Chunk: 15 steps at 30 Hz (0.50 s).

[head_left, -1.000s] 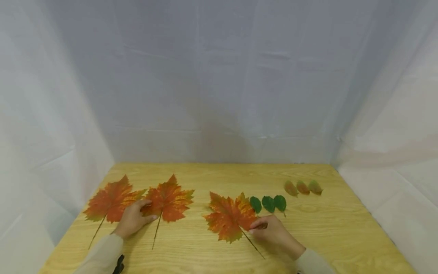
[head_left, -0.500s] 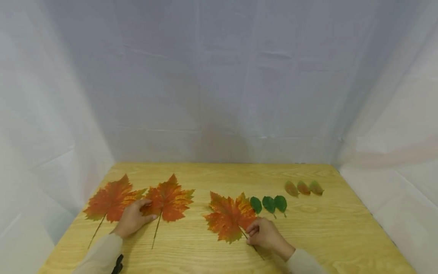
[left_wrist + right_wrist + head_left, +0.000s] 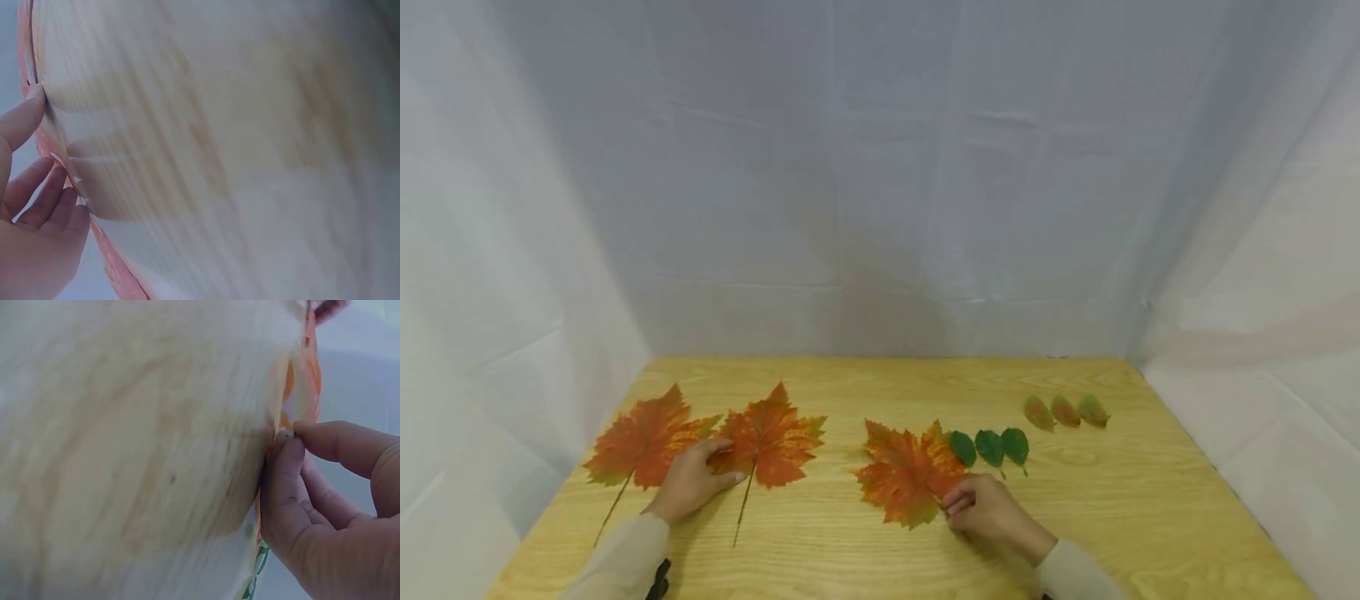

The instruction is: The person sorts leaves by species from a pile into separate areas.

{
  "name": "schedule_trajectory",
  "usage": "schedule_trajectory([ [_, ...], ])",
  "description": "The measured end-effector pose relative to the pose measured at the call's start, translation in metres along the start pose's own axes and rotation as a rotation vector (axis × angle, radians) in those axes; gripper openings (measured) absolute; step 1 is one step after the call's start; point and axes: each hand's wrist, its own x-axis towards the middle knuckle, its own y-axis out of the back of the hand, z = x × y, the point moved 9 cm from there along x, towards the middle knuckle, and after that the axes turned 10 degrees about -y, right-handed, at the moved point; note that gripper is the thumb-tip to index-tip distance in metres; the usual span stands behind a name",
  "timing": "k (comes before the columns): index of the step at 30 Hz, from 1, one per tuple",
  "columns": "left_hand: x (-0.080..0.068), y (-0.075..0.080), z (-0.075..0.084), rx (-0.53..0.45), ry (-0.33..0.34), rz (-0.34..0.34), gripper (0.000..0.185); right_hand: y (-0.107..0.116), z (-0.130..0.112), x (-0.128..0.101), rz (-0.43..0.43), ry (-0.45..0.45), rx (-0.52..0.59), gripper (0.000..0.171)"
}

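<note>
Three red-orange artificial maple leaves lie on the wooden table in the head view. My left hand [image 3: 688,482] rests between the far-left maple leaf [image 3: 647,433] and the middle maple leaf [image 3: 771,437]. Its fingers touch the middle leaf's left edge, and the thumb reaches toward the thin dark stem [image 3: 742,508]. On the right, my right hand [image 3: 988,510] pinches the third maple leaf [image 3: 906,475] at the base of its stem; the hand hides the rest of that stem. In the right wrist view, thumb and index fingertip meet on it [image 3: 294,433].
Several small leaves lie to the right: a row of green leaves [image 3: 989,447] just beyond my right hand, and reddish-green leaves [image 3: 1065,412] farther back. White sheeting [image 3: 880,208] stands behind and on both sides of the table [image 3: 820,550].
My right hand has shifted its hold along the stem to the leaf's base, and the third maple leaf has slid slightly right. The left hand has stayed in place.
</note>
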Motion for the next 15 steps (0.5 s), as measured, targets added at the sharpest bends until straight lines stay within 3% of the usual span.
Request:
schedule_trajectory([
  [9,0.000,-0.001,0.001,-0.014,0.016,-0.014,0.062,-0.016,0.008,0.005,-0.160,-0.155,0.261,0.021],
  [15,0.000,0.000,0.001,-0.010,0.013,-0.016,0.063,-0.029,-0.002,0.009,-0.194,-0.179,0.367,0.023],
])
